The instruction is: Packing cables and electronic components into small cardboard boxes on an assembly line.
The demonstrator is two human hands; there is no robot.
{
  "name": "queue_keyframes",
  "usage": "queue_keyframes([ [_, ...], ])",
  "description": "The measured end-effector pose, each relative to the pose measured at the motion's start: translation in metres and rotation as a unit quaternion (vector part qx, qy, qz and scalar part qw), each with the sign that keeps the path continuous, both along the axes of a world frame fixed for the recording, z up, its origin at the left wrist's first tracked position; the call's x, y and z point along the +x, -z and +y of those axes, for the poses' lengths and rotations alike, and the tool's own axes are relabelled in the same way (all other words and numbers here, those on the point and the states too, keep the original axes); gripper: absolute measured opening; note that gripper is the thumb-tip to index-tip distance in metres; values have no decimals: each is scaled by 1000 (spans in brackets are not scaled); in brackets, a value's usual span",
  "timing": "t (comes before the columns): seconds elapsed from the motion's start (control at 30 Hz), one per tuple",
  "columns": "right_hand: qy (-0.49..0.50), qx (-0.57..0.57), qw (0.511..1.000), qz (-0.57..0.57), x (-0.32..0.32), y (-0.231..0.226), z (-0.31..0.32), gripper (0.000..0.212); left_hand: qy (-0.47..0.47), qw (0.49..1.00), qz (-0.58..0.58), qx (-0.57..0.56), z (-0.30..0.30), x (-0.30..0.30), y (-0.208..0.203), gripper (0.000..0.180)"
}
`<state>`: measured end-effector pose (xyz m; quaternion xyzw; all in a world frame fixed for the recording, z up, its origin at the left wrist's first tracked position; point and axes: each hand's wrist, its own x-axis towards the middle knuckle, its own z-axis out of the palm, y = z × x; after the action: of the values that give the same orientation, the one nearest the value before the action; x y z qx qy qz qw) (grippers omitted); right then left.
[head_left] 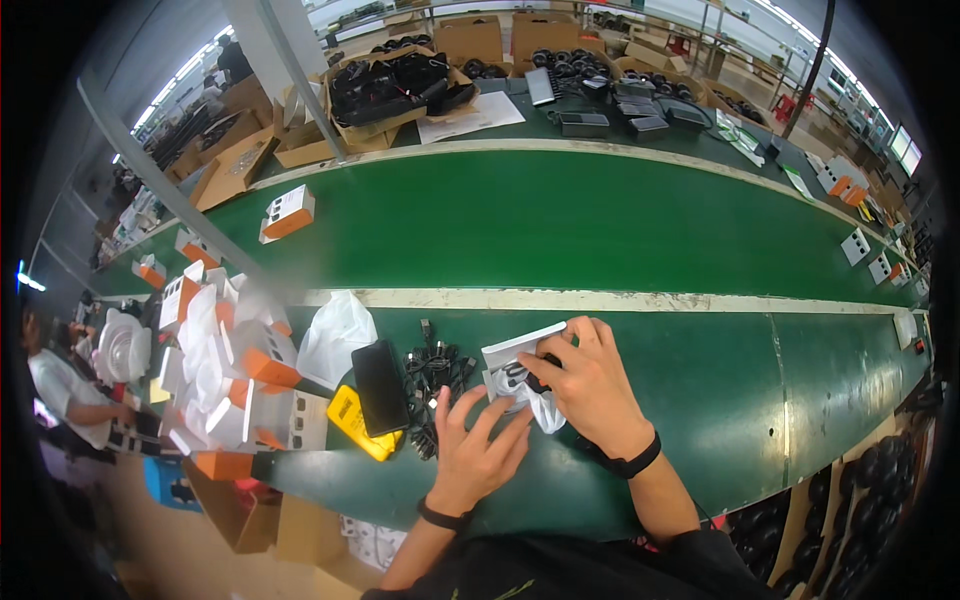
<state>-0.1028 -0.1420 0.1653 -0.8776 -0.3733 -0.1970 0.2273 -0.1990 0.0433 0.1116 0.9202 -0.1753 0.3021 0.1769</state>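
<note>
Right of the tangled black cables [437, 372], your right hand [590, 385] pinches the small white cardboard box [510, 349], likely light, crushable, best held by its edges, your left hand [474, 452] hovering, fingers apart.

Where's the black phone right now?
The phone lies left of centre in the head view, partly over the yellow object, beside the black cables.

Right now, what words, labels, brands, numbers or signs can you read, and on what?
None readable.
Yellow packet: dark print, too small to read.
White-and-orange box across the table: dark markings, no legible letters.
Open white box at the hands: no readable lettering.
Black shirt: yellow-green marks; can't tell if lettering.
</note>
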Motion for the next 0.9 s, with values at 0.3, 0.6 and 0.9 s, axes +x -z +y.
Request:
queue_keyframes([
  [0.3,9,-73,997,11,-12,1,3,31,-4,1000,6,-2,-2,2,-13,33],
  [0.6,-5,311,940,139,-28,29,-2,53,-67,996,-37,36,-4,41,-28,17],
  [0.9,-2,204,978,39,-33,49,-8,37,61,994,35,-81,5,36,-29,17],
])
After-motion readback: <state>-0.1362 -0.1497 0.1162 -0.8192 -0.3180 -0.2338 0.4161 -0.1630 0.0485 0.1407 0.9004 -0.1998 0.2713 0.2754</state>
